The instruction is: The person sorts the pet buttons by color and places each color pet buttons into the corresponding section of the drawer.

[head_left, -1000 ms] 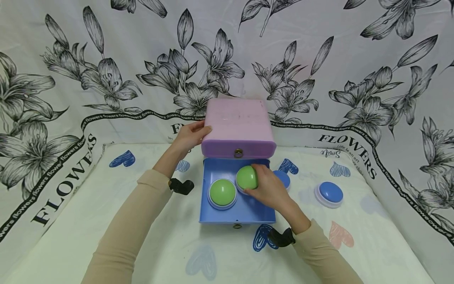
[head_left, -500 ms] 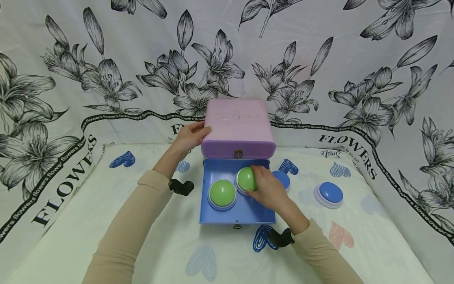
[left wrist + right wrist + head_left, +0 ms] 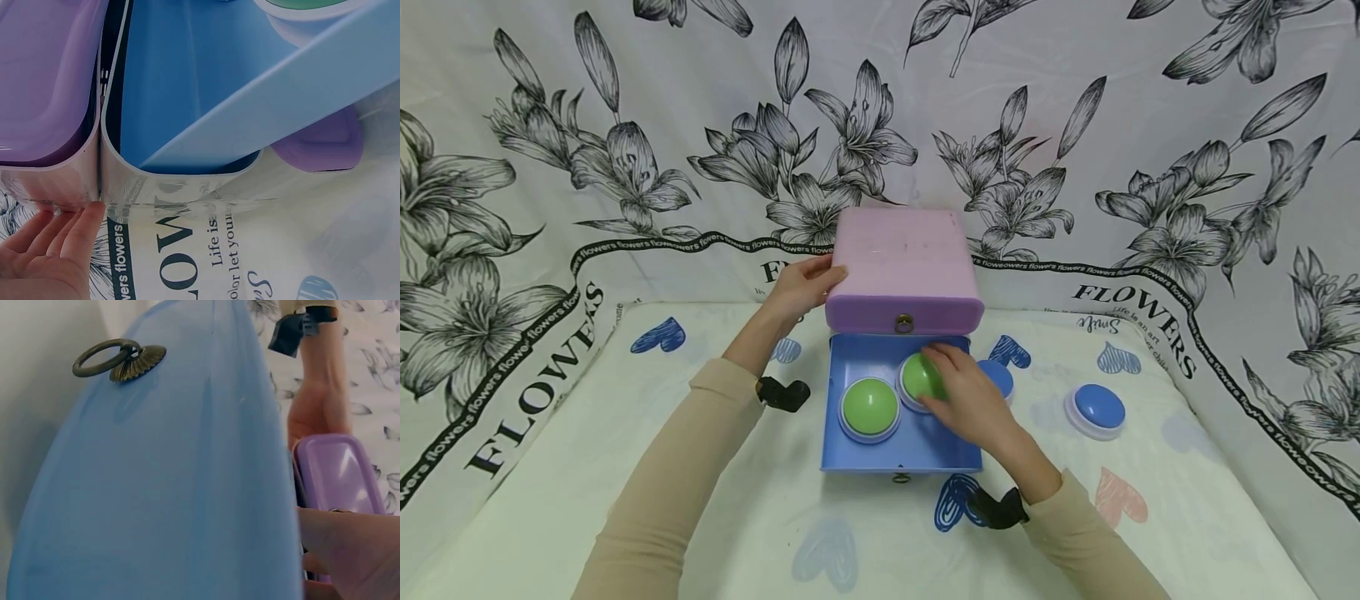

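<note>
A two-tier drawer box (image 3: 902, 250) has a pink top and a purple upper drawer front. Its blue lower drawer (image 3: 887, 457) is pulled out. My left hand (image 3: 801, 292) touches the box's left side; in the left wrist view its fingers (image 3: 59, 234) lie nearly straight against the pink wall. Inside the drawer sit two push buttons with green domes and white bases. My right hand (image 3: 973, 396) has fingers and thumb round the dome of the right green push button (image 3: 919, 377). The left green push button (image 3: 870, 408) lies untouched beside it.
A blue push button (image 3: 1097, 407) stands on the white, heart-printed cloth (image 3: 745, 517) to the right. Another blue push button (image 3: 997, 375) is partly hidden behind my right hand. A brass ring pull (image 3: 103, 357) hangs on the drawer front. Flower-printed fabric (image 3: 1030, 183) rises behind the box.
My right hand's fingers have shifted slightly and spread further over the green dome. Box, drawer, push buttons and left hand look unmoved.
</note>
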`<state>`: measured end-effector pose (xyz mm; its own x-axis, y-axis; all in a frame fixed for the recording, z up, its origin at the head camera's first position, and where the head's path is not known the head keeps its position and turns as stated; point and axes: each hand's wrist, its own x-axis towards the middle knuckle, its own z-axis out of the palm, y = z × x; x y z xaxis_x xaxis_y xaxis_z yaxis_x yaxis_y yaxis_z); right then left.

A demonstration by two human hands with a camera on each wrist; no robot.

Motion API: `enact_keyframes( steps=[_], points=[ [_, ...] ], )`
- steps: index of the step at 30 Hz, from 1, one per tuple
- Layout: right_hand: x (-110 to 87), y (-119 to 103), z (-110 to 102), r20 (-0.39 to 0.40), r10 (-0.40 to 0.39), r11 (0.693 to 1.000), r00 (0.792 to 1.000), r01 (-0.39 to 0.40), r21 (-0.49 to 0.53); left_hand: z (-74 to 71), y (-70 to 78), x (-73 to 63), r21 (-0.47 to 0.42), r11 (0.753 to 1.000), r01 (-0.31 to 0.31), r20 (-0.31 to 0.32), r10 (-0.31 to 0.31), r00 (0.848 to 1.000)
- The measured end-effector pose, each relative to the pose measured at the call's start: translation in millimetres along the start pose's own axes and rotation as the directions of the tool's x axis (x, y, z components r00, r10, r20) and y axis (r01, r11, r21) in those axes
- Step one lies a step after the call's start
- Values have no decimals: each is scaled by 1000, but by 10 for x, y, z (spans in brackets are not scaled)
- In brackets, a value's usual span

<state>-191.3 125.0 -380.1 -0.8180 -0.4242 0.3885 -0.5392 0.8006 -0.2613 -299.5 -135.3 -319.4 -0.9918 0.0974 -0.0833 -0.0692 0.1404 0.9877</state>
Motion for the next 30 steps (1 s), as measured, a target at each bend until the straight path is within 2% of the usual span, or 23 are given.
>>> enact_keyframes(
  steps=[5, 12, 18, 25, 28, 30],
  points=[
    [-60, -39, -70, -51, 14, 998, 999, -11, 55, -2, -3, 3, -7, 1000, -2, 0, 2, 1000],
    [-192, -84, -135, -121, -1, 980, 993, 25, 196, 4, 17, -42, 20, 999, -28, -5, 28, 1000],
    [-341, -120, -142, -101, -40, 943, 994, 71, 325, 5, -7, 0, 9, 1000, -13, -9, 13, 1000],
    [-536, -159, -131, -72, -101, 897, 992, 122, 425, 2, -19, 19, -9, 1000, 0, -3, 0, 1000],
    [-629, -187, -124, -56, -116, 867, 992, 129, 482, 5, -11, 10, -16, 1000, -2, 1, 2, 1000],
    [-691, -213, -118, -42, -127, 836, 991, 130, 534, 4, -6, 4, -8, 1000, -4, -2, 4, 1000]
  ],
)
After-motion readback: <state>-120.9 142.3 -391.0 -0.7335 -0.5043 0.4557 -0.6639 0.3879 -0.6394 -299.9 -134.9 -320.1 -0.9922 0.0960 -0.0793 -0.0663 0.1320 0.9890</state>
